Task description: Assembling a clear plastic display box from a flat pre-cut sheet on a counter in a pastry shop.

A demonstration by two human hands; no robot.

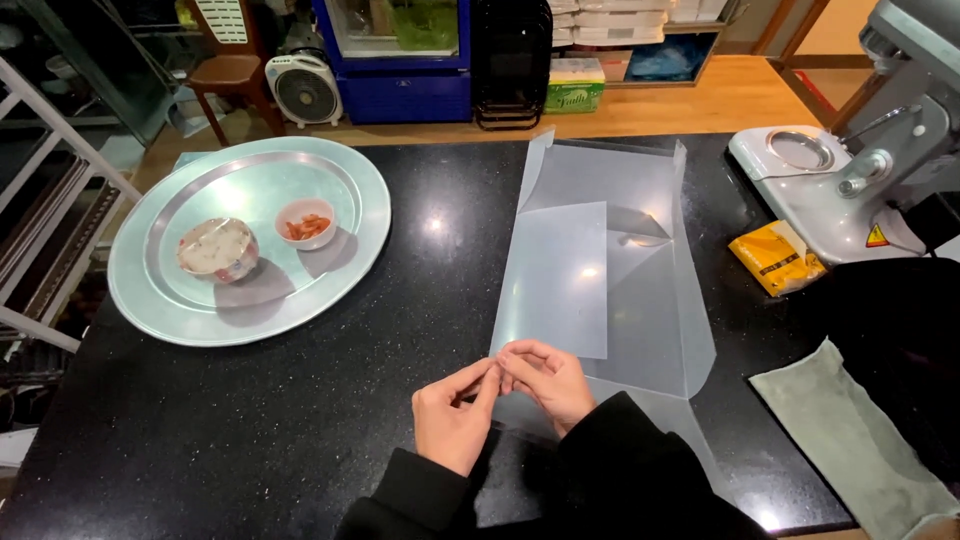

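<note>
Just 2 hands, L (452, 418) & R (548, 382), fingers pinching 1 clear plastic sheet (610, 260); 2 bowls (218, 249) on 1 tray (350, 190).

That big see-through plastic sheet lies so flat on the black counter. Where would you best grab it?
Probably at its near edge, coming from the person's side. The clear plastic sheet lies flat on the counter, so only an edge or corner gives fingers purchase. The left hand and right hand pinch there now.
</note>
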